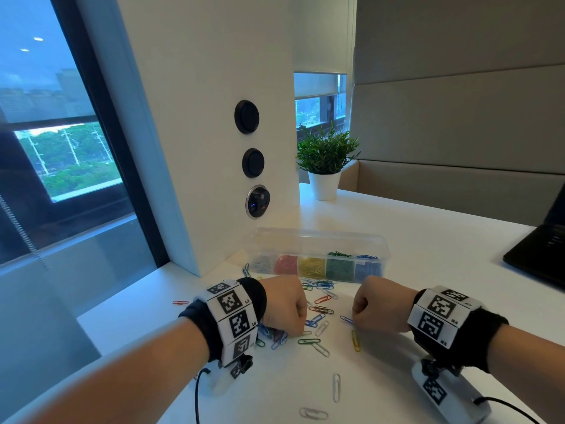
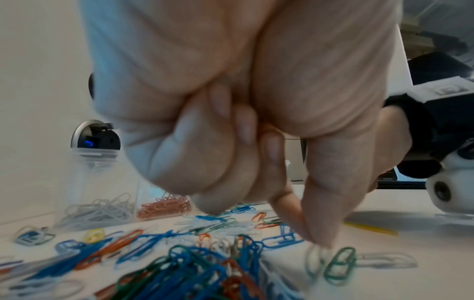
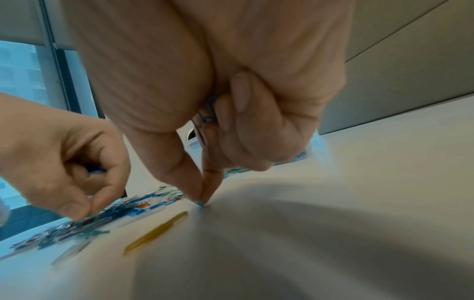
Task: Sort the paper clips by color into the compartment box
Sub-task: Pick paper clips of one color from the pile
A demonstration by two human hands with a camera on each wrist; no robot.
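The compartment box [image 1: 318,264] is seen lying open at the back of the bench [image 1: 412,240], well stocked already: white, red, yellow, green and blue clips are held in separate compartments side by side. A good share of the sorting is therefore judged done, but a mixed scatter of paper clips [image 1: 318,310] is left on the bench between the box and the hands, with a few white ones nearer the person. A blue clip [image 3: 202,203] is pinched against the bench by thumb and forefinger of the right hand [image 1: 379,304], and more blue clips are tucked under its curled fingers. The left hand [image 1: 284,304] is closed in a pinch at a white clip [image 2: 314,257] beside a green one [image 2: 338,263]; whether it is gripped cannot be told
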